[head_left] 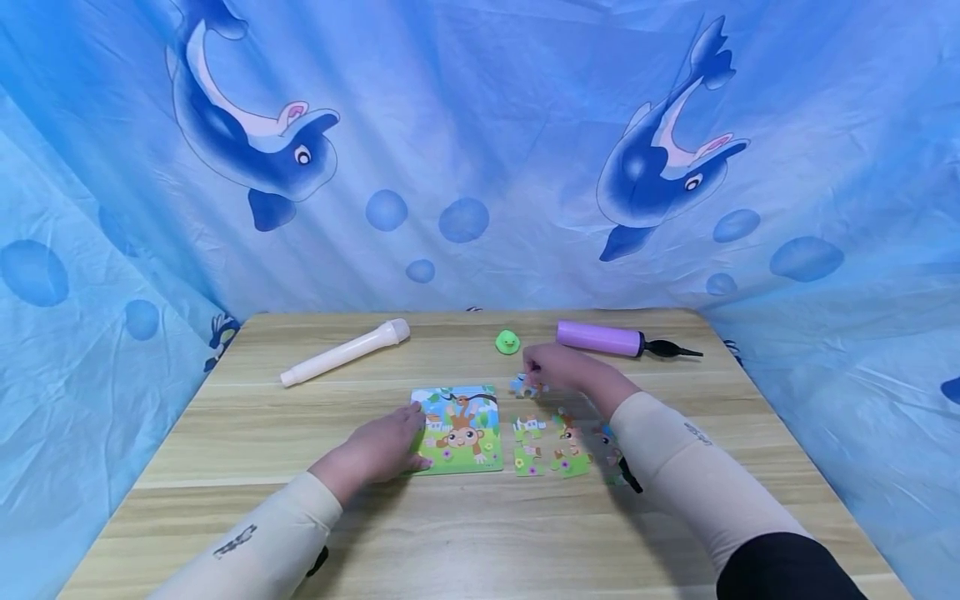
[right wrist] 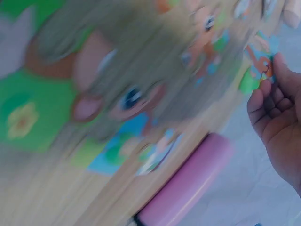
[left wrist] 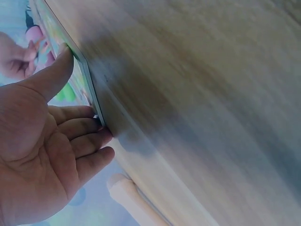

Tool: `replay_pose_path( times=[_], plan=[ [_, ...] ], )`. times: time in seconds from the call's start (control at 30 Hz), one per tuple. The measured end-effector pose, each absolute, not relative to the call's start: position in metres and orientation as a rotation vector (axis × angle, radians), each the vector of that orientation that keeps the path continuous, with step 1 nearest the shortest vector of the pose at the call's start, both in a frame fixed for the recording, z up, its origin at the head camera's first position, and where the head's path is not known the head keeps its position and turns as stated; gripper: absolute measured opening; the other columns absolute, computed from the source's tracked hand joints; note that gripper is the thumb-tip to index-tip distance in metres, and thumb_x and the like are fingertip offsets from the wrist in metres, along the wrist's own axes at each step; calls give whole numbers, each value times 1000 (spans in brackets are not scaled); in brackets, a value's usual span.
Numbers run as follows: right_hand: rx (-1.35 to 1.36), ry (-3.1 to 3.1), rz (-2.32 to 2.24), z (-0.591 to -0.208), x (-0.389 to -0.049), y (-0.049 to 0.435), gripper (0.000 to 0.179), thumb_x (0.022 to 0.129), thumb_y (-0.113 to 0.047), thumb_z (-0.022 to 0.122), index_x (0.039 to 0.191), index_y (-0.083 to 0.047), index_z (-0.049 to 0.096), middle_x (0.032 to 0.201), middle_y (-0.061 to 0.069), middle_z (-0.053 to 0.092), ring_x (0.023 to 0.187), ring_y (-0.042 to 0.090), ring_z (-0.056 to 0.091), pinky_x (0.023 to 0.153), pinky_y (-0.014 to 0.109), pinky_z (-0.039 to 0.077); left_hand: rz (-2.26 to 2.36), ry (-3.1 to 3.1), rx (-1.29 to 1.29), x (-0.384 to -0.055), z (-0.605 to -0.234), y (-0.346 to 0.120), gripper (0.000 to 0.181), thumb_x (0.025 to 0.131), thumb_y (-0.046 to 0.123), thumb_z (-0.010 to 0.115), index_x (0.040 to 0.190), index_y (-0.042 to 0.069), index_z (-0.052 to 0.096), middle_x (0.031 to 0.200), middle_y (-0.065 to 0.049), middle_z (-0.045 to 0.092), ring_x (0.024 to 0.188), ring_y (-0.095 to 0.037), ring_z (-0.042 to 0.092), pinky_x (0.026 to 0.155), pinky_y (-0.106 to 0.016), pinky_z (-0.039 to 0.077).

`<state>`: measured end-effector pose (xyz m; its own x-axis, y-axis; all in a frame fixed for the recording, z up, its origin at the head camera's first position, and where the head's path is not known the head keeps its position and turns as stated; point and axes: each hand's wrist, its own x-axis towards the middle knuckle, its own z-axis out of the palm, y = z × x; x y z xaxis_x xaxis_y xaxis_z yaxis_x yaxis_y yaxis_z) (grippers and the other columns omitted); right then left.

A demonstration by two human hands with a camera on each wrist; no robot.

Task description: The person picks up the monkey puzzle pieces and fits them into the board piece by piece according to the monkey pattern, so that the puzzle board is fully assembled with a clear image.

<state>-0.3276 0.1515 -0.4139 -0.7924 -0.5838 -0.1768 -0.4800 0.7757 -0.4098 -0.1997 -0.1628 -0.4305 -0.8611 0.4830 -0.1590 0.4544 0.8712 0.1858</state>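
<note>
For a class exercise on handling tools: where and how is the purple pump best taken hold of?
The purple pump is probably best gripped round the middle of its barrel, from above, thumb near side, fingers far side. It lies on its side, and the barrel is a thick, straight cylinder; the black nozzle at its right end narrows and offers less grip.

on the bench (head_left: 480, 533) lie a board (head_left: 461, 429), pieces (head_left: 576, 465) right of it, and beyond it a wand (head_left: 345, 354), duck (head_left: 507, 342) and pump (head_left: 600, 337).
</note>
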Motion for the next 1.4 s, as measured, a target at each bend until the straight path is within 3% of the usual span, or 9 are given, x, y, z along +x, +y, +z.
replay_pose_path(
  times=[0.5,1.07,1.23,1.4],
  plan=[
    [-964,2493,-579,-422,-319,77,14,98,-26,61,88,-16,60,78,-3,60,66,11,48,65,27,44,202,2830,666,-204,-431,-160,82,88,45,70,146,-5,40,154,-25,35,141,-41,36,114,-52,35],
    [-796,2621,-564,-446,-322,38,17,98,-32,61,86,-20,58,74,-5,65,65,9,63,68,26,51,183,2815,665,-205,-431,-160,82,89,47,68,146,-4,40,155,-24,34,142,-40,35,113,-52,36],
    [-866,2665,-465,-444,-320,39,19,93,-39,67,91,-21,62,84,-7,62,73,9,59,70,26,50,194,2811,656,-204,-430,-160,82,89,46,69,146,-5,40,155,-24,34,142,-40,35,113,-52,36],
    [-1025,2714,-243,-443,-317,37,30,89,-47,69,104,-22,64,97,-7,55,86,11,51,77,27,48,182,2814,651,-205,-431,-161,81,89,46,68,146,-5,40,155,-23,34,143,-38,35,113,-51,36]
  ],
)
